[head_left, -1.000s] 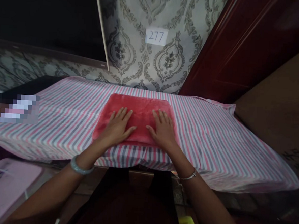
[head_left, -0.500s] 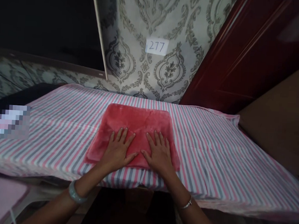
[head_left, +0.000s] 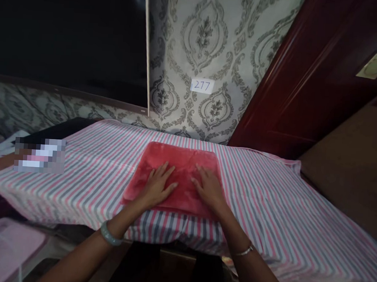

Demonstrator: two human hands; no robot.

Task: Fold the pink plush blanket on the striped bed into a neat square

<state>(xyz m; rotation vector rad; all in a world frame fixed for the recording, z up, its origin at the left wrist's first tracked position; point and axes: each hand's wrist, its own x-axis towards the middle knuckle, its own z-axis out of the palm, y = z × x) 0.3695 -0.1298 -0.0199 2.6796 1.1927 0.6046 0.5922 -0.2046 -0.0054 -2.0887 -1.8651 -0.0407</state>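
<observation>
A folded red plush cloth (head_left: 181,159) lies flat on a table covered with a pink, grey and white striped sheet (head_left: 255,200). My left hand (head_left: 157,186) rests palm down on the cloth's near left part, fingers stretched out. My right hand (head_left: 208,188) lies flat on its near right part, fingers also spread. Neither hand grips anything. A pale green bangle (head_left: 108,235) is on my left wrist and a thin silver bracelet (head_left: 245,250) on my right.
Patterned grey wallpaper with a small label reading 277 (head_left: 202,85) is behind the table. A dark screen (head_left: 67,35) fills the upper left. A dark red door (head_left: 320,72) stands at the right. A pink object (head_left: 3,249) sits low at the left.
Both hands stay flat on the red cloth, having slid slightly over its near part. The camera view has tilted up and shifted, showing more of the wall.
</observation>
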